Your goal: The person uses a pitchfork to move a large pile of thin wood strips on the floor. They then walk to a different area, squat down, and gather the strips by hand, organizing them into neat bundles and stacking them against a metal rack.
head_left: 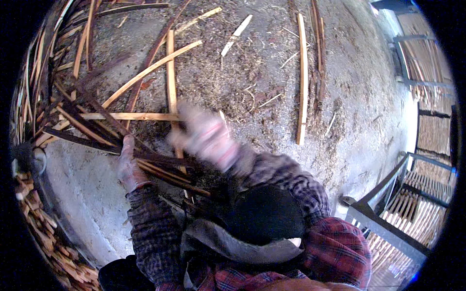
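Observation:
My left hand (pixel 129 168) is closed around a loose bundle of long, narrow wood strips (pixel 82 139), some dark with bark and some pale brown. The bundle slants from the pile at the far left down toward my lap. My right hand (pixel 208 138), in a whitish, red-marked covering, is smeared by motion. It is beside the right end of a pale wood strip (pixel 141 117) lying crosswise, and whether it grips that strip is not clear. Another pale strip (pixel 171 77) runs lengthwise beneath the crosswise one.
More strips lie tangled in a heap (pixel 41 92) at the left. A long pale strip (pixel 302 82) and a short piece (pixel 237 35) rest on the debris-strewn concrete floor (pixel 359 121). Split wood (pixel 53 242) is stacked at lower left. Metal racks (pixel 383 218) holding wood stand at right.

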Tool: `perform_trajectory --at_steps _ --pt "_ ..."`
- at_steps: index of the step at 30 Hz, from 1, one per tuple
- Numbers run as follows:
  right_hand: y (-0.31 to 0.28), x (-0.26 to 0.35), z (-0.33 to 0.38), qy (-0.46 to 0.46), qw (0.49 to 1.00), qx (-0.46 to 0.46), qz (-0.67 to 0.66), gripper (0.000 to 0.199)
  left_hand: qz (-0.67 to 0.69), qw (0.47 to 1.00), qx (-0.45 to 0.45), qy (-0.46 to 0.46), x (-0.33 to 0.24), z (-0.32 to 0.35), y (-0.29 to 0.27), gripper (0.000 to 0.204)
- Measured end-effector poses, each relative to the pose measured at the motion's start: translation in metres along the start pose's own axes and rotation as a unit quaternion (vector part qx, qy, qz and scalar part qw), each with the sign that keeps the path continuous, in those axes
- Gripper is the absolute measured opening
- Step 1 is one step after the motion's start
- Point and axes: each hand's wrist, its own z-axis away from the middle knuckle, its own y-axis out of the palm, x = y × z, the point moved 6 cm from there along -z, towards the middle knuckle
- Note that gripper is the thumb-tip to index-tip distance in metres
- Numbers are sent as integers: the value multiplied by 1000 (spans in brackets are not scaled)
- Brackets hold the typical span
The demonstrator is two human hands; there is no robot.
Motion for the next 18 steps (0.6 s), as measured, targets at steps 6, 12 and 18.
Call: perform_trajectory --at_steps 6,12,18 --pt "-181 -201 106 534 741 -285 291 99 21 999 -35 23 10 -13 -13 39" --pt "-185 -205 131 474 756 -284 350 93 21 998 -55 23 10 -14 -18 44" --pt "-229 -277 179 649 674 -233 266 103 29 998 -47 -1 16 -12 -17 46"
